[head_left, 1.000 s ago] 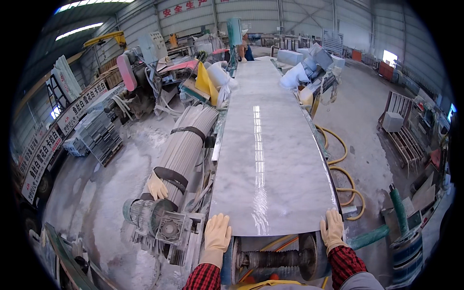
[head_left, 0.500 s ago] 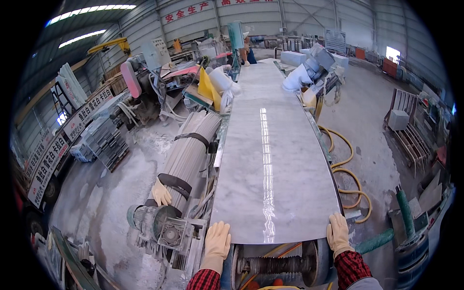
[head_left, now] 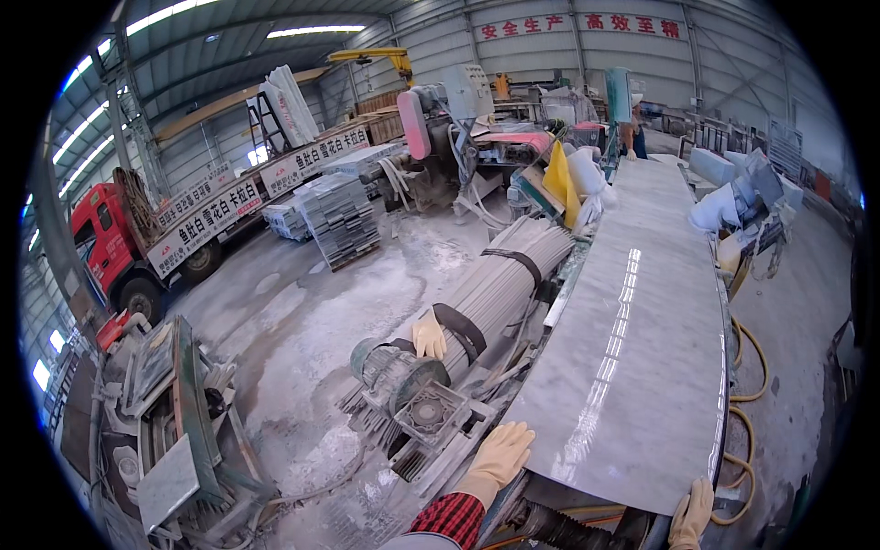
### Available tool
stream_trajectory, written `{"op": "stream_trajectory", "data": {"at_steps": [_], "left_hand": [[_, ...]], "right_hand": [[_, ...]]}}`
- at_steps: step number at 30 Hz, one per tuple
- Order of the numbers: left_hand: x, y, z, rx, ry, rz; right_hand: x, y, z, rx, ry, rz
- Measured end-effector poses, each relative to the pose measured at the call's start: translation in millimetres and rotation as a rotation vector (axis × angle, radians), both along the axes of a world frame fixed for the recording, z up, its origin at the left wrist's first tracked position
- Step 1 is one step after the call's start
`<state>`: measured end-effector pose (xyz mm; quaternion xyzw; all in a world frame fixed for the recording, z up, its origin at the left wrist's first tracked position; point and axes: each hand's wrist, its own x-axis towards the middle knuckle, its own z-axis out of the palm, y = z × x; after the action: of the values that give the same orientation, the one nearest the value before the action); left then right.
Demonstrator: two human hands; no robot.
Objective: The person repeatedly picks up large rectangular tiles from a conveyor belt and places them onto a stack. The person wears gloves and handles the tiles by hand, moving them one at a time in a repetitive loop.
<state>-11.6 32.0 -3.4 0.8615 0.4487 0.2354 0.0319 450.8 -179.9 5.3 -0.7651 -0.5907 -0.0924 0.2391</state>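
A long, polished grey-white stone slab (head_left: 632, 348) lies face up and runs away from me, with a band of reflected light along it. My left hand (head_left: 500, 454), in a cream rubber glove and red-black checked cuff, rests on its near left corner, fingers stretched out. At the near right corner, my right hand (head_left: 692, 515) wears a matching glove; its fingers are together and bent at the slab's edge. Their undersides are hidden. Below the near edge, a ribbed dark shaft (head_left: 559, 529) shows. A loose cream glove (head_left: 429, 335) drapes over the machine to the left.
A dusty motor (head_left: 399, 376) sits beside strapped long strips (head_left: 495, 280). Yellow hose (head_left: 753, 367) loops at right. A person (head_left: 634, 133) stands by the slab's far end. A red truck (head_left: 103, 234), stacked slabs (head_left: 339, 220) and a metal frame (head_left: 188, 412) are leftward.
My view has swung left, so the slab and both hands appear farther right, and the truck's red cab has come into sight. Both hands stay at the slab's near corners.
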Motion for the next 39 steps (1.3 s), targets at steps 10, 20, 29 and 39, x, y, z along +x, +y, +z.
{"op": "stream_trajectory", "data": {"at_steps": [10,20,29,39], "left_hand": [[-2.0,-2.0,-6.0,0.036,-0.048,-0.021],[-2.5,-6.0,2.8,0.032,-0.034,-0.031],[-4.0,-10.0,3.6,0.027,-0.040,-0.018],[-4.8,-13.6,5.2,-0.011,-0.018,-0.002]], "right_hand": [[-12.2,-2.3,17.5,0.066,0.005,0.040],[-11.4,-10.1,16.5,0.022,0.009,0.026],[-13.6,-12.2,16.6,-0.004,0.036,0.006],[-3.5,-17.5,-6.8,0.025,0.048,0.007]]}}
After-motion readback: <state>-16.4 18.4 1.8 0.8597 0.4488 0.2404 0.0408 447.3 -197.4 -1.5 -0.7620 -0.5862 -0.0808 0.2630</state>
